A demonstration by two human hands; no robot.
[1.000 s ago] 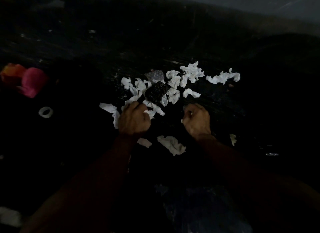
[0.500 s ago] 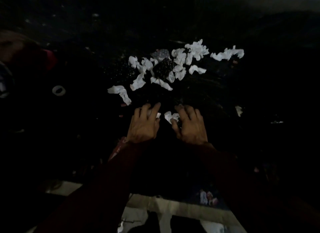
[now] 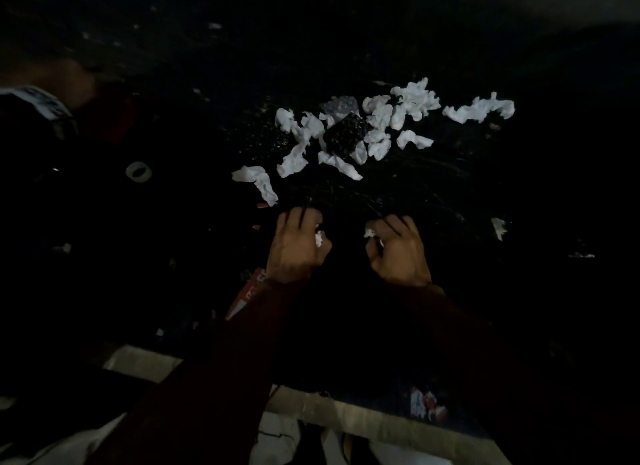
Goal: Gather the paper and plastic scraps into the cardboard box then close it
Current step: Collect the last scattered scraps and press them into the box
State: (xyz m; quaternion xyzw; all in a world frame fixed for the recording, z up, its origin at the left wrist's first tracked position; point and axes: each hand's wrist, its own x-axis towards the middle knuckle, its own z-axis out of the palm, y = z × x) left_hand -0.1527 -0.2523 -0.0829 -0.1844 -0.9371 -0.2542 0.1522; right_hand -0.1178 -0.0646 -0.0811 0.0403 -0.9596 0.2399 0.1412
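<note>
Several crumpled white paper scraps [image 3: 379, 127] lie scattered on a very dark surface, around a dark speckled plastic scrap [image 3: 344, 133]. One long scrap [image 3: 261, 182] lies apart at the left, another [image 3: 479, 108] at the far right. My left hand [image 3: 296, 246] is curled shut on a white paper scrap just below the pile. My right hand [image 3: 398, 251] is also closed on a white paper scrap. Both arms wear dark red sleeves. No cardboard box can be made out in the dark.
A white ring [image 3: 138, 171] lies at the left. A small pale scrap [image 3: 498, 227] sits at the right. A red and white printed piece [image 3: 247, 293] shows under my left wrist. The surface's pale front edge [image 3: 363, 418] runs along the bottom.
Both hands pulled back from the pile toward me and curled shut on white scraps. The view tilted down, so the pile sits higher and the front edge shows.
</note>
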